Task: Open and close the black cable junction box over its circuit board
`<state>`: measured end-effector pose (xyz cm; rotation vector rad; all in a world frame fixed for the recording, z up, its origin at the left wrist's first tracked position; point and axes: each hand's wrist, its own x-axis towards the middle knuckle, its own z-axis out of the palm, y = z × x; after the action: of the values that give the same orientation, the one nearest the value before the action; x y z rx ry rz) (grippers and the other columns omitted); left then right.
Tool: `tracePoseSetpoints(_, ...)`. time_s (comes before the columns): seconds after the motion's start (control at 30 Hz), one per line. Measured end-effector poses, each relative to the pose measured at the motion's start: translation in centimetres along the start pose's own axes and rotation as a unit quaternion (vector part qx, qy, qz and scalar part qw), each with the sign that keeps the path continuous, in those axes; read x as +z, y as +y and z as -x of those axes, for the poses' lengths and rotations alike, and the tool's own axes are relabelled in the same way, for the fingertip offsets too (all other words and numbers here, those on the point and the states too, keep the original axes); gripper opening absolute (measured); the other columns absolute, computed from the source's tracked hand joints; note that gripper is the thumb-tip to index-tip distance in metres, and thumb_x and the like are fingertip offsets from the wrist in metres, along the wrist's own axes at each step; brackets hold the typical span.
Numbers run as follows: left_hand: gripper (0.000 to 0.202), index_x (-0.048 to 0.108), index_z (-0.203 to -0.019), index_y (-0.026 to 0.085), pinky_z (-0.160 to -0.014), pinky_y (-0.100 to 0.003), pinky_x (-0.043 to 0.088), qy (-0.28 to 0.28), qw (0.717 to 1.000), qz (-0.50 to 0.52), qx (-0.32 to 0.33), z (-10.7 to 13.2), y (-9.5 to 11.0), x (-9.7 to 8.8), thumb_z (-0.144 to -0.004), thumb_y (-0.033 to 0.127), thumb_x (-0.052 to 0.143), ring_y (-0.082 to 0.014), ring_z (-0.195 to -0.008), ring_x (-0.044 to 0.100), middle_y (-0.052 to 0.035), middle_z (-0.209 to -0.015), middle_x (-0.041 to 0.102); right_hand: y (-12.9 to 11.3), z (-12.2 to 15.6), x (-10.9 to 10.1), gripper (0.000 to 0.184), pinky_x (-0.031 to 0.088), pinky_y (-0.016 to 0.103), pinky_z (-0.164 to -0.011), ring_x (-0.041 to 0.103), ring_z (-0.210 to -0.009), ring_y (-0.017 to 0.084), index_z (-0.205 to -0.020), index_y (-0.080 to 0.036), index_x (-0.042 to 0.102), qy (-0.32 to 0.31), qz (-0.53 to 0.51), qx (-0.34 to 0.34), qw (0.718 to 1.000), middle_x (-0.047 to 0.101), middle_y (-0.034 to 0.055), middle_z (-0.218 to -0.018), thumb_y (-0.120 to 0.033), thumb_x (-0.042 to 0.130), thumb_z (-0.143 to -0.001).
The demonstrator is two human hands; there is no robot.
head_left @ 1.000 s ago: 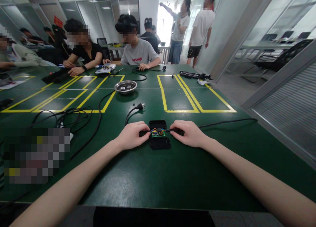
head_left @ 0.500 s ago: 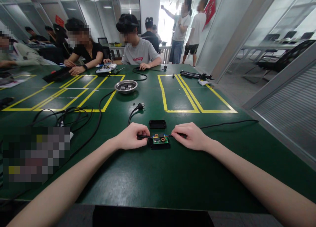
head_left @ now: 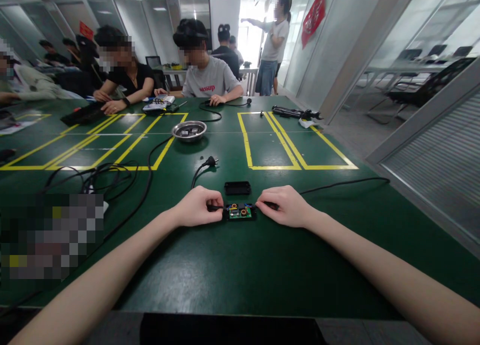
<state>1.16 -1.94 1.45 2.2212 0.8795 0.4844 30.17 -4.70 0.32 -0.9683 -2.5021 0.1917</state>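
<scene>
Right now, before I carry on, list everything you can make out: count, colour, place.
Circuit board: one, green, over near case half
Near case half: one, black, between hands
Far case half: one, black, beyond board
Left cable: one, black, left of board
Right cable: one, black, right of board
Plug: one, black, beyond left hand
Bowl: one, silver, farther off
Tape outlines: several, yellow, on table
Table: one, green, beneath
People: several, mixed clothing, beyond
Banners: two, red, background
Left hand: one, bare, pinching left cable
Right hand: one, bare, pinching right cable
</scene>
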Motion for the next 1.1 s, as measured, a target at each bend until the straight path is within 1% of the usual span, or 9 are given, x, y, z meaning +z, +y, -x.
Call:
tracePoseSetpoints(0.13, 0.010, 0.071, -0.075, 0.015, -0.057, -0.018, 0.041, 0.030, 0.996, -0.076, 0.028, 0.0, -0.1, -0.1, -0.079, 0.022, 0.065, -0.0099, -0.059, 0.056, 0.0011, -0.065, 0.065, 0.2, -0.1, 0.2, 0.039, 0.036, 0.025, -0.060, 0.058, -0.059, 0.014, -0.068, -0.018, 0.061, -0.009, 0.024, 0.040, 0.999, 0.065, 0.0037, -0.066, -0.029, 0.044, -0.101)
tracePoseSetpoints(0.23, 0.009, 0.072, -0.076, 0.016, -0.057, -0.019, 0.039, 0.028, 0.993, -0.104, 0.047, 0.0, 0.0, -0.1, -0.080, 0.022, 0.066, -0.0099, -0.060, 0.054, 0.0007, -0.070, 0.064, 0.1, -0.3, 0.4, 0.042, 0.031, 0.025, -0.058, 0.052, -0.053, 0.013, -0.059, -0.019, 0.050, -0.029, 0.042, 0.073, 0.996, 0.059, 0.0022, -0.059, -0.030, 0.043, -0.100)
tracePoseSetpoints(0.3, 0.010, 0.072, -0.076, 0.016, -0.056, -0.019, 0.038, 0.018, 0.993, -0.103, 0.052, 0.0, 0.1, -0.3, -0.080, 0.023, 0.066, -0.0098, -0.060, 0.053, 0.0006, -0.071, 0.063, -0.2, -0.4, 0.6, 0.043, 0.029, 0.026, -0.058, 0.049, -0.051, 0.013, -0.057, -0.020, 0.045, -0.037, 0.050, 0.096, 0.993, 0.056, 0.0016, -0.056, -0.030, 0.044, -0.099)
tracePoseSetpoints(0.43, 0.013, 0.070, -0.074, 0.015, -0.058, -0.020, 0.038, -0.013, 0.994, -0.092, 0.050, -0.1, 0.2, -0.6, -0.083, 0.024, 0.064, -0.0103, -0.061, 0.053, 0.0002, -0.072, 0.061, -0.7, -0.8, 1.2, 0.042, 0.027, 0.027, -0.057, 0.049, -0.053, 0.013, -0.058, -0.020, 0.046, -0.039, 0.053, 0.132, 0.989, 0.056, 0.0019, -0.057, -0.031, 0.044, -0.099)
tracePoseSetpoints(0.53, 0.015, 0.069, -0.074, 0.015, -0.058, -0.021, 0.038, -0.019, 0.995, -0.089, 0.049, -0.2, 0.2, -0.7, -0.085, 0.024, 0.064, -0.0105, -0.061, 0.052, 0.0001, -0.072, 0.060, -0.9, -0.9, 1.6, 0.041, 0.028, 0.027, -0.058, 0.051, -0.055, 0.014, -0.061, -0.020, 0.050, -0.039, 0.050, 0.144, 0.988, 0.058, 0.0024, -0.059, -0.031, 0.044, -0.100)
tracePoseSetpoints(0.7, 0.015, 0.069, -0.075, 0.014, -0.059, -0.022, 0.039, -0.027, 0.995, -0.085, 0.040, -0.2, 0.1, -0.6, -0.087, 0.022, 0.063, -0.0112, -0.062, 0.054, -0.0009, -0.073, 0.062, -0.7, -1.1, 1.5, 0.039, 0.031, 0.026, -0.060, 0.056, -0.059, 0.015, -0.067, -0.019, 0.059, -0.054, 0.031, 0.128, 0.990, 0.063, 0.0027, -0.063, -0.031, 0.047, -0.102)
tracePoseSetpoints(0.83, 0.016, 0.070, -0.076, 0.015, -0.061, -0.022, 0.040, -0.042, 0.995, -0.087, 0.036, -0.3, 0.1, -0.7, -0.089, 0.022, 0.063, -0.0118, -0.064, 0.056, -0.0015, -0.075, 0.064, -0.4, -1.2, 1.2, 0.036, 0.032, 0.026, -0.061, 0.059, -0.061, 0.015, -0.071, -0.019, 0.062, -0.074, 0.034, 0.105, 0.991, 0.065, 0.0028, -0.067, -0.030, 0.050, -0.102)
tracePoseSetpoints(0.97, 0.016, 0.071, -0.077, 0.016, -0.061, -0.023, 0.041, -0.041, 0.993, -0.110, 0.027, -0.2, 0.3, -0.7, -0.089, 0.023, 0.064, -0.0123, -0.065, 0.056, -0.0016, -0.077, 0.065, -0.4, -1.3, 1.3, 0.032, 0.035, 0.025, -0.062, 0.059, -0.064, 0.015, -0.073, -0.019, 0.062, -0.064, 0.038, 0.086, 0.993, 0.066, 0.0036, -0.071, -0.028, 0.050, -0.102)
tracePoseSetpoints(1.1, 0.015, 0.071, -0.077, 0.017, -0.061, -0.023, 0.040, -0.029, 0.989, -0.146, 0.023, -0.1, 0.6, -0.5, -0.088, 0.023, 0.063, -0.0126, -0.064, 0.056, -0.0010, -0.076, 0.065, -0.4, -1.2, 1.6, 0.031, 0.037, 0.026, -0.063, 0.059, -0.067, 0.016, -0.071, -0.019, 0.059, -0.042, 0.045, 0.071, 0.996, 0.064, 0.0041, -0.072, -0.025, 0.051, -0.100)
